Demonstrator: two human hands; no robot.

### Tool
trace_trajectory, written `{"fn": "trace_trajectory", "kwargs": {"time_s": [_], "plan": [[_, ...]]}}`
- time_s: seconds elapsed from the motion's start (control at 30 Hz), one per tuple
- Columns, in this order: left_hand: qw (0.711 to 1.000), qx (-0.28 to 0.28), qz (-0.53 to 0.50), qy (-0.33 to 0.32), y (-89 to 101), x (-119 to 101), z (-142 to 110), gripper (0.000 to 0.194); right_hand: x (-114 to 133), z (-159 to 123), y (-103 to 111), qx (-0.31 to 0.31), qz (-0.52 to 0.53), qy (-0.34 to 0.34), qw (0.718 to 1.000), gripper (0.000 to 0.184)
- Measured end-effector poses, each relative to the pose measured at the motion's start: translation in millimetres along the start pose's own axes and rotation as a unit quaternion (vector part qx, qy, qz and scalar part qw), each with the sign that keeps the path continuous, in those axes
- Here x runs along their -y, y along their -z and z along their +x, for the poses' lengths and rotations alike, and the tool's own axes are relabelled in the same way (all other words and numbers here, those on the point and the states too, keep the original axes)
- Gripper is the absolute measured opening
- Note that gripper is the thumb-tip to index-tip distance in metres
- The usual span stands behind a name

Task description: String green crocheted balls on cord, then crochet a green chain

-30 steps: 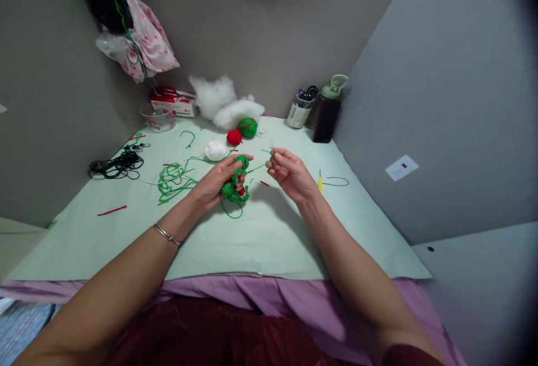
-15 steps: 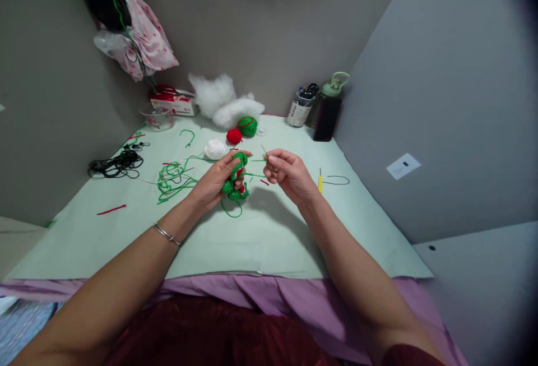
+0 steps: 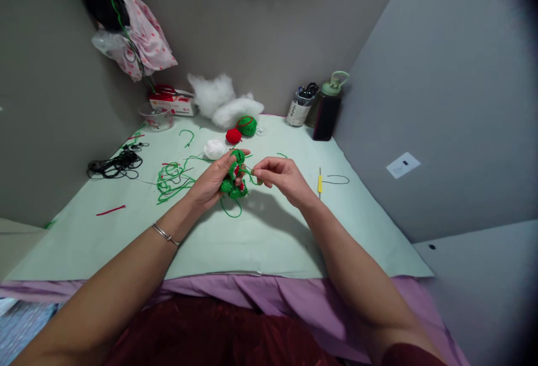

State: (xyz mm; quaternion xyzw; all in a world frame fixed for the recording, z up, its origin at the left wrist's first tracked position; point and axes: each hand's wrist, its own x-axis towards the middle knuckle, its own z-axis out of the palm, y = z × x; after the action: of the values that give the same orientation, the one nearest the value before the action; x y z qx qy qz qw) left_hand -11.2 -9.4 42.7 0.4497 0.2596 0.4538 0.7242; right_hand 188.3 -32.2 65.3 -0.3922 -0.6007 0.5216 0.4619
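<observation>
My left hand is closed around a small green crocheted piece with red and white parts. Close by on its right, my right hand pinches a thin needle, its tip pointing left at the crocheted piece. Green yarn runs between the piece and my right fingers, and a loop of green yarn hangs below. Just behind my hands lie balls of white yarn, red yarn and green yarn.
Tangled green yarn and a black cord lie to the left. A yellow-handled crochet hook rests to the right. White stuffing, a clear bowl, a pen cup and a bottle stand at the back.
My right hand has moved left and slightly down, bringing the needle against the crocheted piece. The needle has swung from pointing upward to pointing left. My left hand keeps its hold.
</observation>
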Motion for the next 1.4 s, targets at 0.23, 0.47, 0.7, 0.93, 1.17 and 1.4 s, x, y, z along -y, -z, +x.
{"fn": "trace_trajectory", "kwargs": {"time_s": [0.23, 0.47, 0.7, 0.93, 1.17, 1.4], "plan": [[1.000, 0.003, 0.010, 0.002, -0.1, 0.6, -0.6, 0.042, -0.2, 0.5, -1.5, -0.002, -0.020, 0.016, 1.000, 0.018], [1.000, -0.009, 0.014, 0.002, -0.8, -1.0, -0.4, 0.043, 1.3, 0.1, -0.3, -0.004, -0.022, 0.021, 1.000, 0.023], [1.000, -0.008, 0.017, 0.011, -2.6, -1.0, -1.4, 0.047, -0.2, 0.8, -3.2, -0.006, -0.030, 0.025, 0.999, 0.019], [0.999, -0.040, 0.015, 0.012, -3.5, -1.8, -0.2, 0.051, -9.8, 2.2, -5.6, -0.035, -0.028, 0.034, 0.998, 0.016], [0.997, -0.066, 0.035, -0.033, -3.5, -0.6, -0.1, 0.043, -10.6, 2.4, -6.9, -0.063, -0.059, 0.033, 0.996, 0.013], [0.998, -0.037, 0.056, -0.002, -5.4, 2.9, -1.4, 0.044, -16.6, 5.6, -5.1, -0.029, -0.019, 0.042, 0.999, 0.019]]}}
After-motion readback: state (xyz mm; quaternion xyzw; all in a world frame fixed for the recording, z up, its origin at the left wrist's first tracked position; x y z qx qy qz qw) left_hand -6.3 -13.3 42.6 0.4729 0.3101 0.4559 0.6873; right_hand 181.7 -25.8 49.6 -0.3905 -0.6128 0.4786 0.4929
